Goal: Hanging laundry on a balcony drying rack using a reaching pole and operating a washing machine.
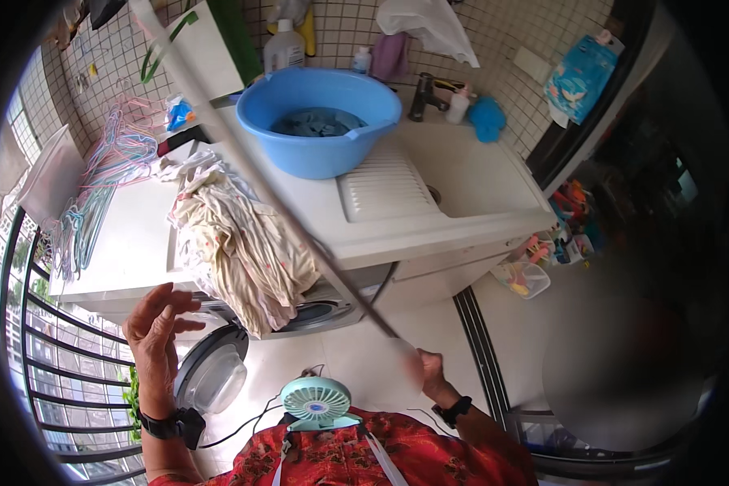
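My right hand (432,375) grips the lower end of a long pole (291,225), which slants up and left across the view; a blur hides part of the grip. Raised before the counter's front edge, my left hand (163,331) is empty, its fingers bent and apart. Nearest to it, a heap of pale cloth with small red dots (243,237) lies on the counter (364,243) and hangs over its edge. Below is a front-loading washing machine (316,313) with its round door (212,370) swung out. A blue plastic basin (322,146) holds dark cloth in water.
Many clothes hangers (112,158) lie at the counter's left end. On the right are a sink basin (468,164) with a washboard (386,182) and a faucet (425,97). Balcony railings (79,364) stand at left; a small fan (316,398) hangs on my chest.
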The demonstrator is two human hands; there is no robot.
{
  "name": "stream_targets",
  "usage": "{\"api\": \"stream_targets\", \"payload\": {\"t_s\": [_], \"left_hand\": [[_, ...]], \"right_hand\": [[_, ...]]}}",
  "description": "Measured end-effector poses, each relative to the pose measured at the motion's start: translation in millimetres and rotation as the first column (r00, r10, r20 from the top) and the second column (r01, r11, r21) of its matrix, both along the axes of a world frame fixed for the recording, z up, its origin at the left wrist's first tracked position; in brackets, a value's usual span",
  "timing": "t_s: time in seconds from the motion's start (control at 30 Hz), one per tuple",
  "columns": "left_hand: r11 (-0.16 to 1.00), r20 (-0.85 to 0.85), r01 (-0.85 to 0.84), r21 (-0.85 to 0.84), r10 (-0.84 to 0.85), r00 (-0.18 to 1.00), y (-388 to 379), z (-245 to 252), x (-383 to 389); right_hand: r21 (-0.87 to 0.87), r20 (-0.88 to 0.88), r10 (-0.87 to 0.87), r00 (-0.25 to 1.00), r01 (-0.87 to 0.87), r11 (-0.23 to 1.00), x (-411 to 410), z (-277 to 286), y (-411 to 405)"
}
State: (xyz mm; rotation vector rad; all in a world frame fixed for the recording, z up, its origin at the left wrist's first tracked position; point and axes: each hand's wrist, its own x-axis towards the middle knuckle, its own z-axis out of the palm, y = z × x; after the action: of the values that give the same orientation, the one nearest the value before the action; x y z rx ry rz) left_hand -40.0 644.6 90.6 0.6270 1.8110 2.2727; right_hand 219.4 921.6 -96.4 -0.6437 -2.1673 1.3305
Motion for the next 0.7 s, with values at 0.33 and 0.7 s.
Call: {"api": "stream_targets", "payload": {"t_s": [0.33,0.7], "left_hand": [[0.929,-0.032,-0.352,-0.118,0.351,0.936,11,-95,-60],[0.774,-0.31,-0.555,-0.305,0.47,0.826,120,-60,-62]], "right_hand": [[-0.237,-0.201,-0.584,0.787,0.539,0.808,-33,85,126],[-0.253,-0.376,-0.528,0.762,0.463,0.849,-63,207,271]]}}
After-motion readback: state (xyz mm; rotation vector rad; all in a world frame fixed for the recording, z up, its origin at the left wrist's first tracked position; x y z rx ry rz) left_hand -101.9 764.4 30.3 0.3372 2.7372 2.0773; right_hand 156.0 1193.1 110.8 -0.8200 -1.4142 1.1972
